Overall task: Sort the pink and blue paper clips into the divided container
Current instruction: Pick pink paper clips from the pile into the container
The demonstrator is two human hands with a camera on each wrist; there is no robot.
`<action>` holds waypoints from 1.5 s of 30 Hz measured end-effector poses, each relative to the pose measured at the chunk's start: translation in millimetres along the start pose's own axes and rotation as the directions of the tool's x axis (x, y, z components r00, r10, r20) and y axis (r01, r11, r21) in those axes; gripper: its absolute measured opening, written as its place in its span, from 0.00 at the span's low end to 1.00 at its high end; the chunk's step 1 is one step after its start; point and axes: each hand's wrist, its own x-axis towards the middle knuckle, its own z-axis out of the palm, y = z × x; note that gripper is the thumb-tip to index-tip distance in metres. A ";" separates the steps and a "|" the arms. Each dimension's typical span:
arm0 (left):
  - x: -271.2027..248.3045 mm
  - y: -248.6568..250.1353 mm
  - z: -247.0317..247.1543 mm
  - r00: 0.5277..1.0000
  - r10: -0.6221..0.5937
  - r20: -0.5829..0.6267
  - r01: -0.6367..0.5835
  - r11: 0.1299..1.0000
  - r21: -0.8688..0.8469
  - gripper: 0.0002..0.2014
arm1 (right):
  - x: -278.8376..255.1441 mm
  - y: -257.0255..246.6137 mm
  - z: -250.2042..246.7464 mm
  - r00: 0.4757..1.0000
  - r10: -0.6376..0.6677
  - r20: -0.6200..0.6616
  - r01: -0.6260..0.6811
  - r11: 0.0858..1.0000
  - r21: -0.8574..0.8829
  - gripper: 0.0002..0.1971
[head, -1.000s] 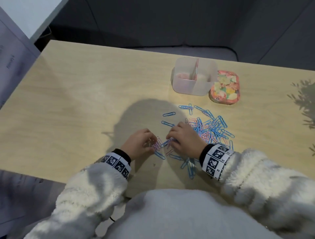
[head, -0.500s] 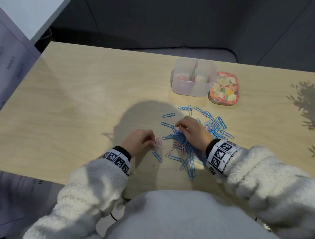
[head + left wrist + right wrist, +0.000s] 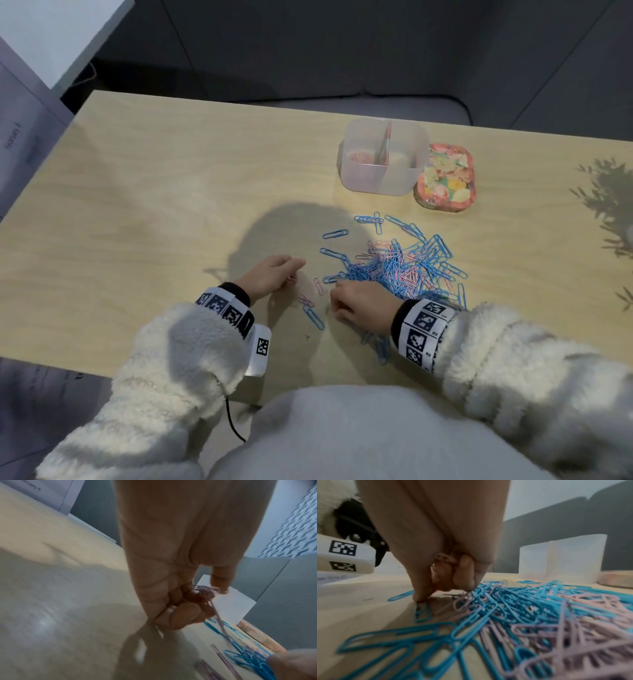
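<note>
— Plastic-coated wire is what the paper clips seem to be made of; how can they be expected to handle?

— Lightness and springiness are to be judged, with a slick coating. The mixed pile of pink and blue paper clips (image 3: 404,270) is heaped on the wooden table (image 3: 154,212), nearer the person than the divided container (image 3: 383,157). Loops are interlocked there, so a clip pulled from the heap may well drag neighbours along.

— Where should a clip be taken hold of?

— A pinch across the flat of a single clip at the pile's edge is suggested, or a fingertip slide to the clear wood first. Loose ones, such as the single pink clip (image 3: 318,286) and the blue clip (image 3: 313,317), lie on the side of the pile away from the container and can be lifted cleanly.

— What is being held?

— Several pink clips (image 3: 204,591) are gripped in the curled fingers of the left hand (image 3: 270,277), with a thumb laid over them. A bunch of pink clips (image 3: 444,559) is clenched in the right hand (image 3: 359,303), whose fingertip is pressed onto a blue clip on the table.

— And the container?

— A pinkish mass is seen in its left compartment; the right one cannot be read. A floral lid (image 3: 445,178) lies just beside it, on the right.
</note>
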 end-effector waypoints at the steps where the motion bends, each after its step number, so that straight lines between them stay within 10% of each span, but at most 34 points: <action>1: -1.7 -1.1 1.2 1.000 0.029 0.005 -0.029 0.999 0.013 0.15 | -0.4 1.3 -0.9 1.000 -0.005 -0.007 0.005 1.000 0.008 0.06; 7: -1.6 -7.1 1.5 0.995 0.090 0.053 -0.088 0.995 -0.041 0.06 | -6.2 18.3 -18.5 0.988 0.044 -0.149 -0.035 0.998 0.061 0.07; 21: -3.2 -4.9 17.8 0.953 0.263 0.150 -0.291 0.661 0.691 0.14 | 7.8 -6.6 -3.8 0.991 0.123 -0.047 -0.126 0.990 -0.065 0.08; 26: -3.1 -4.8 9.2 0.955 0.284 0.089 -0.279 0.750 0.600 0.08 | 0.8 1.6 -10.7 0.989 0.138 -0.048 -0.128 0.977 0.169 0.03; 31: -8.3 -10.0 -7.7 0.981 0.192 0.021 -0.189 0.934 0.302 0.05 | 11.7 7.7 -32.6 0.956 0.266 -0.125 -0.128 0.760 0.637 0.07; 38: -19.5 -7.6 -5.5 0.998 0.031 0.051 -0.037 0.991 0.132 0.09 | 43.5 -14.1 -26.7 0.950 0.305 -0.067 -0.273 0.917 0.291 0.23; 45: -20.6 -4.4 7.0 0.989 0.095 0.114 -0.148 0.690 0.708 0.09 | 56.4 -23.7 -6.0 0.922 0.348 -0.167 -0.317 0.930 0.188 0.07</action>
